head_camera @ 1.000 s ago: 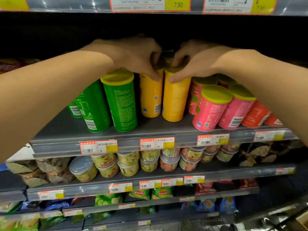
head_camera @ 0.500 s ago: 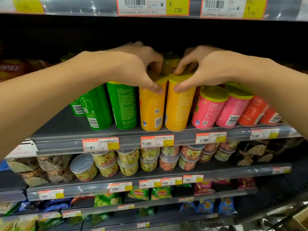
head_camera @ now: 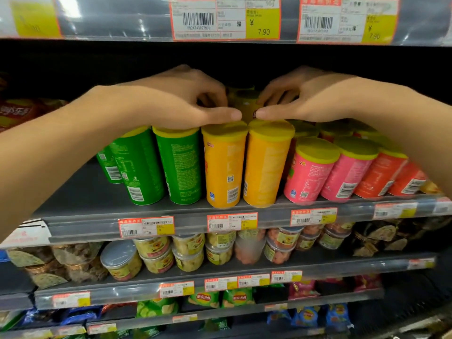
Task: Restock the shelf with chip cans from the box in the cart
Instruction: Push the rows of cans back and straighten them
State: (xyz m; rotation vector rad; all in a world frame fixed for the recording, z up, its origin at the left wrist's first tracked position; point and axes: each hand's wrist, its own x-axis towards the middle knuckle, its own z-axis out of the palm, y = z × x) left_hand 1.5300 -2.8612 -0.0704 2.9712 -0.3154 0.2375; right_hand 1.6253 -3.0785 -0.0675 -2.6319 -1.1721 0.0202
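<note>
Now both hands (head_camera: 244, 104) rest atop yellow cans (head_camera: 247, 165).

Chip cans upright in rows on grey shelf (head_camera: 97, 199): green cans (head_camera: 182, 165) left, yellow cans (head_camera: 226, 165) centre front, pink cans (head_camera: 310, 172) and red cans (head_camera: 381, 177) right; all yellow-lidded.

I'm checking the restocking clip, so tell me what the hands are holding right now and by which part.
Left hand and right hand reach around a yellow can behind the front row, near its top; whether they grip it cannot be told.

Bare shelf (head_camera: 80, 199) left — cans (head_camera: 223, 165) crowding right
</note>
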